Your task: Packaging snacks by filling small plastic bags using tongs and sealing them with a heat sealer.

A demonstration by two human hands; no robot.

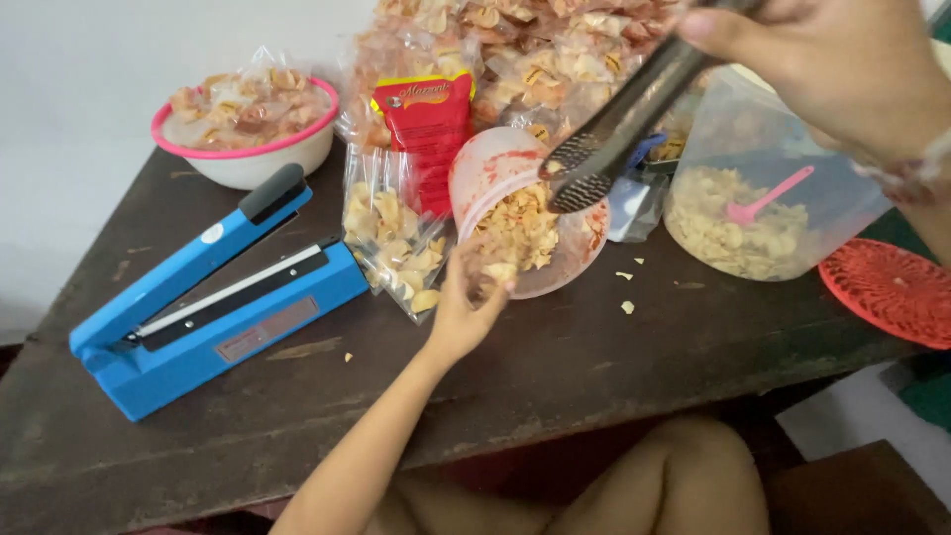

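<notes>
The person's left hand (466, 307) reaches up from below and holds the rim of a clear plastic tub (525, 213), which is tipped on its side toward them on the dark wooden table (594, 367). The tub has red spice smeared on its walls and a small heap of pale chips (515, 233) inside. The right hand (842, 59) comes in from the top right and is closed around a pair of metal tongs (614, 134). The tips of the tongs hang just above the chips, close together, and it is hard to tell if any chip is between them. Just left of the tub lie small clear bags (396, 243) already filled with chips, and a red sauce packet (426, 124) leans behind them. A big pile of packed bags (535, 50) sits at the back, and more fill a white bowl with a pink rim (248, 129). So a lot looks packed already. The blue heat sealer (213, 297) sits on the left with its arm lifted and nothing under it. A large clear container (763, 208) on the right holds plenty of loose chips and a pink spoon (768, 198), so much looks left to pack. A few crumbs (626, 292) lie on the table, and a red round mat (892, 292) sits at the right edge.
</notes>
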